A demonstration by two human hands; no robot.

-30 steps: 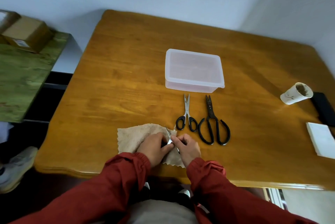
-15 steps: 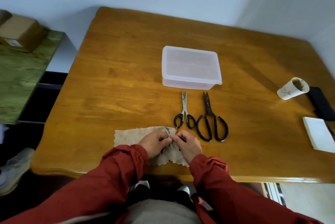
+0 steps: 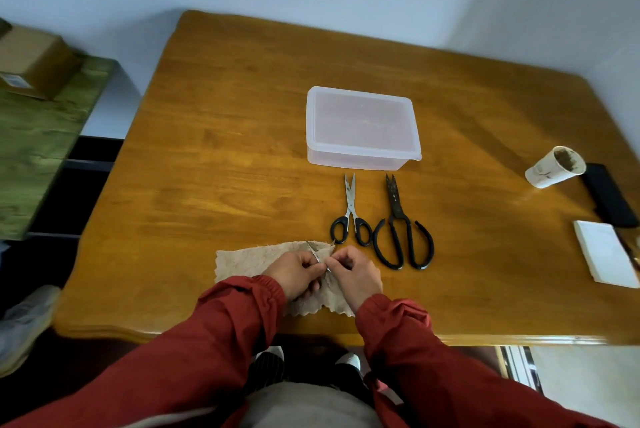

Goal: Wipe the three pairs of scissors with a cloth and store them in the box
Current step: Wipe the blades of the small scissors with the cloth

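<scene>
A small pair of metal scissors lies over a beige cloth near the table's front edge, its thin blades opened into a V. My left hand and my right hand both pinch it, fingers curled, and hide its handles. Behind the hands lie a silver pair of scissors with black handles and, to its right, a large all-black pair. The translucent plastic box stands behind them with its lid on.
The wooden table carries a tipped paper cup, a black flat object and a white pad at the right edge. A green-covered surface with a cardboard box stands to the left.
The small scissors' blades now show opened above my fingers; a second ago they were mostly hidden. My hands have stayed over the cloth, and the view has shifted slightly.
</scene>
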